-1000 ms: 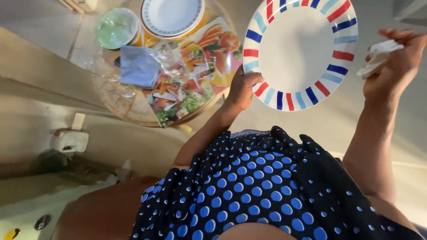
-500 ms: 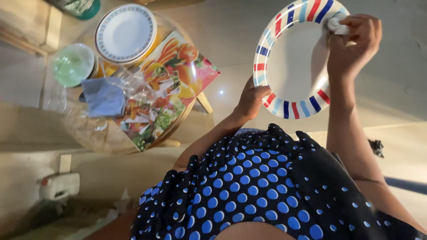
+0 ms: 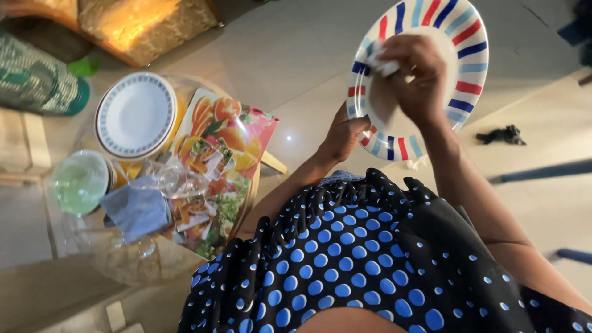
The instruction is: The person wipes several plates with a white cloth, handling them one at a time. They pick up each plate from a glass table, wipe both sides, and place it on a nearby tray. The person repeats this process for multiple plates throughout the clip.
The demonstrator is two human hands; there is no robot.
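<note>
Tiled floor (image 3: 296, 55) below, small round counter (image 3: 123, 259) at left. My left hand (image 3: 343, 134) grips the plate's (image 3: 472, 68) lower-left rim in mid-air — right hand (image 3: 417, 74) clamped on a tissue (image 3: 381, 61), wiping. Next, I judge: cover the remaining rim.

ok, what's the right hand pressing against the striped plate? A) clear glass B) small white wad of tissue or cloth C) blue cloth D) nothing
B: the right hand presses a small white wad onto the face of the striped plate, while the left hand holds the plate's lower rim.
</note>
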